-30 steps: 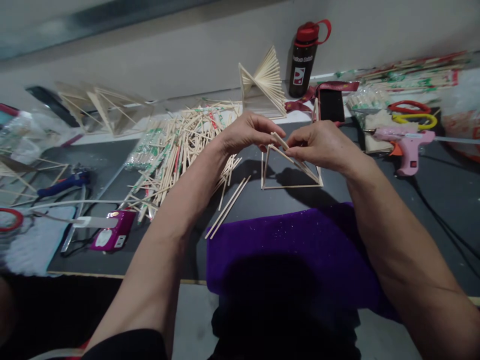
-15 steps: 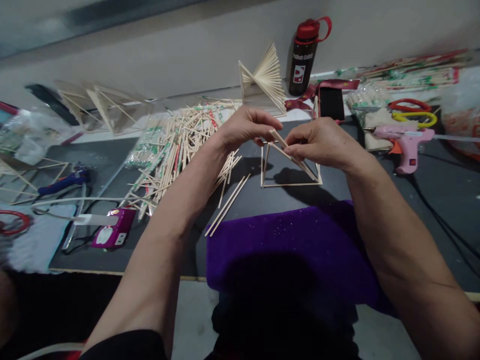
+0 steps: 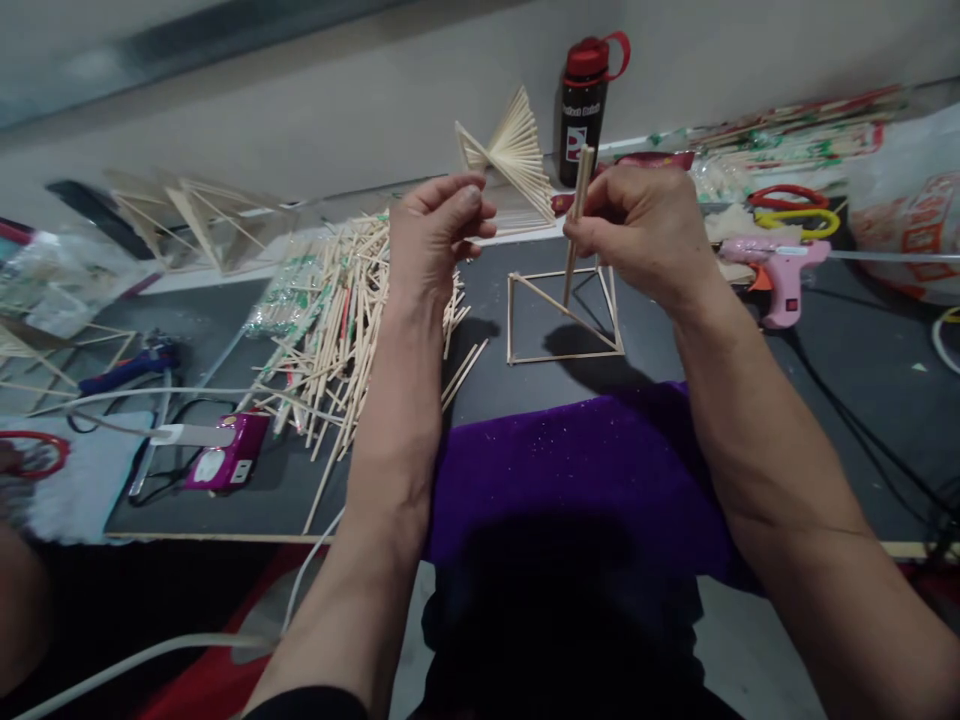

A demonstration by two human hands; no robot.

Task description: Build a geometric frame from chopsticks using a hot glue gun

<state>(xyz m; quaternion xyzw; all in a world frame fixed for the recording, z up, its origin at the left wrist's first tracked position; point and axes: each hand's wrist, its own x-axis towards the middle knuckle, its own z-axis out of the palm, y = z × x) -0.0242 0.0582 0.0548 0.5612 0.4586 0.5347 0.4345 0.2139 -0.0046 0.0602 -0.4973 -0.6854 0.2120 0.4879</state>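
Observation:
My right hand (image 3: pixel 637 225) is closed around a pair of wooden chopsticks (image 3: pixel 583 180), which it holds nearly upright. Their lower ends hang over a frame made of chopsticks (image 3: pixel 566 356), a four-sided shape with a diagonal, on the dark table. I cannot tell whether the held chopsticks touch it. My left hand (image 3: pixel 439 230) is raised left of the frame, fingers loosely bent and apart, with nothing visible in them. Under my left forearm spreads a heap of loose chopsticks (image 3: pixel 341 315).
A fan-like twisted chopstick model (image 3: pixel 517 150) stands behind my hands, beside a dark bottle (image 3: pixel 581 110) with a red lid. To the right lies a pink glue gun (image 3: pixel 784 270) by scissors (image 3: pixel 795 220). A purple cloth (image 3: pixel 555 460) covers the near edge; a magenta box (image 3: pixel 229 452) sits left.
My right hand has lifted and turned the chopsticks from slanting to upright. My left hand has come away from them, moving left and up. The view has shifted slightly to the right.

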